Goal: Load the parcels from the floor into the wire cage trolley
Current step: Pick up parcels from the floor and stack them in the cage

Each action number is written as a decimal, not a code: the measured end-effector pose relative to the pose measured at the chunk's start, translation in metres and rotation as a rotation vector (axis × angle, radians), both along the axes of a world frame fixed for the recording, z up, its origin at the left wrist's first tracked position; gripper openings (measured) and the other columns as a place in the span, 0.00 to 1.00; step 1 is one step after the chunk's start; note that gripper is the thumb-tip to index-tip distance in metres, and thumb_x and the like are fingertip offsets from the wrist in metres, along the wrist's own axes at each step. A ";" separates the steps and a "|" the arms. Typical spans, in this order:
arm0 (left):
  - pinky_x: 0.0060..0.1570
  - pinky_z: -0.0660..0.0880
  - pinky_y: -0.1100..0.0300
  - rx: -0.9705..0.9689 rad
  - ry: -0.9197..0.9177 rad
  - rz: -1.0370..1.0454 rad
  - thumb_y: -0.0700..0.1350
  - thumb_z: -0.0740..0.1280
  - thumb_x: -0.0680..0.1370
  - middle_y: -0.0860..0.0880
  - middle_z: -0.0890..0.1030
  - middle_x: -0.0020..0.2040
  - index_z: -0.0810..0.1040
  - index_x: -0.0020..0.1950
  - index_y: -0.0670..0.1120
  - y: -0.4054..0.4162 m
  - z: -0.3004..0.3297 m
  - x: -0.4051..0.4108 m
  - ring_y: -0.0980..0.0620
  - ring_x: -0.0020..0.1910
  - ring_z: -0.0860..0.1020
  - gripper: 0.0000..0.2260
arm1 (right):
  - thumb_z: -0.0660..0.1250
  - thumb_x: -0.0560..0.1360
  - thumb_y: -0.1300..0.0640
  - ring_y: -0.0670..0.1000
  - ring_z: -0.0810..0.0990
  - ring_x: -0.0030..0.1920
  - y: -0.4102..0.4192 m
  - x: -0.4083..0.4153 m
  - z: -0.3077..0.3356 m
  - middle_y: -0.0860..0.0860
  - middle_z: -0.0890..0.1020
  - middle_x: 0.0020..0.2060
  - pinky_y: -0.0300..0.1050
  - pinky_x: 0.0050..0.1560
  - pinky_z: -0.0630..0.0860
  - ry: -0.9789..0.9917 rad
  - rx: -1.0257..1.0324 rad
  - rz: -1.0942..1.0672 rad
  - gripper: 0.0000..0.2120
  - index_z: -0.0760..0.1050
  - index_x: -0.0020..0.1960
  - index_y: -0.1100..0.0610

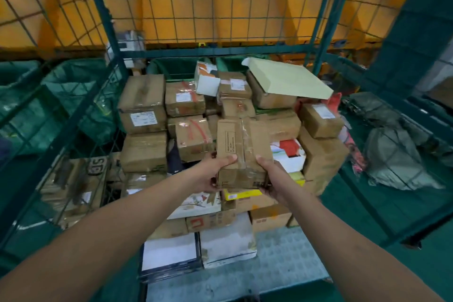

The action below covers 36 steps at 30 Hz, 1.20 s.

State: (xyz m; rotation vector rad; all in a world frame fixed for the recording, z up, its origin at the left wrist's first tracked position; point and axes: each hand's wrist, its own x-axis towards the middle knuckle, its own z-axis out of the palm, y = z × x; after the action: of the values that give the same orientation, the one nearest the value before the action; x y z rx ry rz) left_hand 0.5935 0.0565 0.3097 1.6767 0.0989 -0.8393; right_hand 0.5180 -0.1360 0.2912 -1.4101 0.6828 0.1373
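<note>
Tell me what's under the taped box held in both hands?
Under the taped box, gripped by the left hand and right hand, lies a yellow-edged parcel on more stacked cartons. Whatever sits directly beneath its middle is covered.

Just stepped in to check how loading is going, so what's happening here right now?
A person is holding a taped brown cardboard parcel with both hands, the left hand gripping its near left corner and the right hand its near right corner. They hold it over a pile of parcels already stacked inside the green wire cage trolley. The parcel is not yet let go.
</note>
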 end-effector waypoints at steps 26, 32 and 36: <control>0.43 0.84 0.47 0.033 0.063 0.569 0.67 0.82 0.57 0.46 0.81 0.62 0.67 0.74 0.52 0.014 -0.048 0.316 0.44 0.56 0.83 0.50 | 0.69 0.70 0.28 0.52 0.80 0.61 0.010 0.387 -0.053 0.49 0.79 0.65 0.49 0.48 0.83 0.162 0.141 0.438 0.39 0.66 0.74 0.45; 0.49 0.84 0.47 0.011 0.004 0.655 0.63 0.79 0.68 0.48 0.81 0.61 0.70 0.72 0.51 0.033 -0.031 0.359 0.47 0.56 0.82 0.37 | 0.72 0.70 0.31 0.55 0.82 0.58 0.028 0.447 -0.037 0.51 0.78 0.64 0.48 0.45 0.85 0.092 0.140 0.495 0.39 0.66 0.74 0.49; 0.41 0.84 0.54 0.056 -0.075 0.700 0.57 0.73 0.77 0.50 0.78 0.59 0.69 0.67 0.50 0.043 -0.012 0.403 0.48 0.56 0.81 0.24 | 0.72 0.72 0.34 0.56 0.83 0.56 0.045 0.494 -0.023 0.50 0.77 0.65 0.44 0.40 0.83 0.076 0.179 0.509 0.37 0.67 0.74 0.49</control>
State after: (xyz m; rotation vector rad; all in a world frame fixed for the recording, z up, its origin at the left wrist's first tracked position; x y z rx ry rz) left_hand 0.9966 0.0991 0.2975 1.5640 0.6223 -0.2456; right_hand 1.0115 -0.0907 0.2685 -1.3843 0.3497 0.6391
